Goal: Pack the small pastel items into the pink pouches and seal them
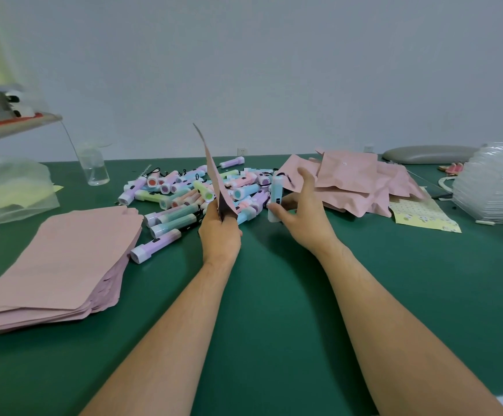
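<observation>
Left hand [220, 235]: fingers curled round the lower edge of one pouch [214, 172], gripping it.
Pouch: pink, held upright and seen almost edge-on, its top corner leaning away to the left. It stands just in front of the pile [181, 190] and hides part of it.
Right hand [304, 214]: thumb and fingers pinch a blue item [275, 193] near its lower end, index finger raised.
Blue item: pale blue, roughly upright, with a black cord at its top. It is at the pile's right edge, apart from the pouch.
Pile: pastel items in lilac, blue, green and pink with white caps, jumbled on the green table [274, 310].
Stack [64, 259]: flat pink pouches, left of the pile and nearer the person, with one lilac item touching its right edge.
Heap [349, 181]: rumpled pink pouches, right of the pile behind the right hand.
Sheet [424, 214]: yellow and patterned, right of the heap.
Trays [493, 187]: clear and stacked, far right of the pile.
Cup [94, 166]: clear, left of the pile and towards the wall.
Bag [10, 190]: clear plastic, far left of the pile.
</observation>
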Available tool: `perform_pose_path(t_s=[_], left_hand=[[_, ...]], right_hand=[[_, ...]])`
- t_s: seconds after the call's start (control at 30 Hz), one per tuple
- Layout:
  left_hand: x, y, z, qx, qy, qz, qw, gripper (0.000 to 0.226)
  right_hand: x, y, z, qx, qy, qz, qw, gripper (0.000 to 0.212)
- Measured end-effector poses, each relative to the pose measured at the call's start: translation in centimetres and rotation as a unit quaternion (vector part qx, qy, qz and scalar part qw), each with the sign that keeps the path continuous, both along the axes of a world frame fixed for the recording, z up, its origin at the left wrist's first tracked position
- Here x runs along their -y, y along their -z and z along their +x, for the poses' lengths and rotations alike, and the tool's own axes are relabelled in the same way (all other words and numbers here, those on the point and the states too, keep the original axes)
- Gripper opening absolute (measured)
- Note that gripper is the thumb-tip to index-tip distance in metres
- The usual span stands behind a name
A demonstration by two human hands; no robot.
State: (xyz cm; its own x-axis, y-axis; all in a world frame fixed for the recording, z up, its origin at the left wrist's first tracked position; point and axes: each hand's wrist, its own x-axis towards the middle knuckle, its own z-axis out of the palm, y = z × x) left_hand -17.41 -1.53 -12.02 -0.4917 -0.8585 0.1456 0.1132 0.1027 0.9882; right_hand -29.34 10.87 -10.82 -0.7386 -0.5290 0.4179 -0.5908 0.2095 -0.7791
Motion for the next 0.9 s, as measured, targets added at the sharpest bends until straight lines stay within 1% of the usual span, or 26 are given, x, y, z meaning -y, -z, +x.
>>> perform_pose_path(t_s=[0.03, 0.07, 0.1, 0.13, 0.17, 0.2, 0.27, 0.3, 0.37, 0.4, 0.47, 0.53, 0.67, 0.8, 0.9], left_hand=[[0.0, 0.0, -0.1, 0.0, -0.002, 0.004, 1.0, 0.028], [0.0, -0.1, -0.1, 0.004, -0.002, 0.007, 1.0, 0.023], [0.1, 0.0, -0.1, 0.008, 0.001, 0.01, 1.0, 0.02], [0.2, 0.1, -0.2, 0.01, 0.003, 0.011, 1.0, 0.018], [0.3, 0.2, -0.2, 0.009, 0.003, 0.009, 1.0, 0.018], [0.3, 0.2, -0.2, 0.007, 0.003, 0.006, 1.0, 0.018], [0.3, 0.2, -0.2, 0.002, 0.006, 0.008, 1.0, 0.02], [0.3, 0.2, -0.2, -0.003, 0.008, 0.013, 1.0, 0.021], [0.1, 0.0, 0.0, -0.008, 0.013, 0.023, 1.0, 0.025], [0.0, -0.2, 0.2, -0.013, 0.013, 0.027, 0.999, 0.027], [-0.3, -0.7, 0.4, -0.019, 0.007, 0.03, 0.999, 0.032], [-0.6, -1.1, 0.7, -0.017, 0.002, 0.028, 0.999, 0.038], [-0.6, -1.1, 0.8, -0.006, -0.007, 0.019, 1.0, 0.047], [-0.6, -1.0, 0.6, 0.009, -0.022, -0.007, 1.0, 0.044], [-0.3, -0.7, 0.4, 0.01, -0.035, -0.018, 0.999, 0.043]], right_hand=[[0.0, 0.0, 0.0, 0.001, -0.004, 0.0, 1.0, 0.099], [0.0, 0.1, 0.0, 0.0, -0.011, -0.001, 1.0, 0.107], [-0.1, 0.1, 0.0, -0.007, -0.017, 0.0, 1.0, 0.109], [-0.1, 0.1, 0.1, -0.016, -0.021, 0.003, 1.0, 0.108], [-0.1, 0.1, 0.1, -0.026, -0.022, 0.006, 0.999, 0.1], [0.0, 0.1, 0.1, -0.036, -0.021, 0.012, 0.999, 0.086], [0.1, 0.0, 0.0, -0.052, -0.012, 0.023, 0.998, 0.046], [0.1, -0.1, 0.0, -0.056, -0.011, 0.025, 0.998, 0.034], [0.2, -0.1, -0.1, -0.064, -0.013, 0.022, 0.998, 0.025], [0.2, -0.1, -0.1, -0.077, -0.009, 0.027, 0.997, 0.025], [0.3, -0.1, -0.2, -0.095, 0.006, 0.034, 0.995, 0.032], [0.3, -0.4, -0.2, -0.099, 0.018, 0.004, 0.995, 0.034], [0.2, -1.0, 0.3, -0.098, 0.018, -0.097, 0.99, 0.021], [0.3, -2.6, 1.5, -0.121, 0.032, -0.181, 0.975, 0.021], [0.6, -4.2, 3.4, -0.143, 0.022, -0.255, 0.956, 0.021]])
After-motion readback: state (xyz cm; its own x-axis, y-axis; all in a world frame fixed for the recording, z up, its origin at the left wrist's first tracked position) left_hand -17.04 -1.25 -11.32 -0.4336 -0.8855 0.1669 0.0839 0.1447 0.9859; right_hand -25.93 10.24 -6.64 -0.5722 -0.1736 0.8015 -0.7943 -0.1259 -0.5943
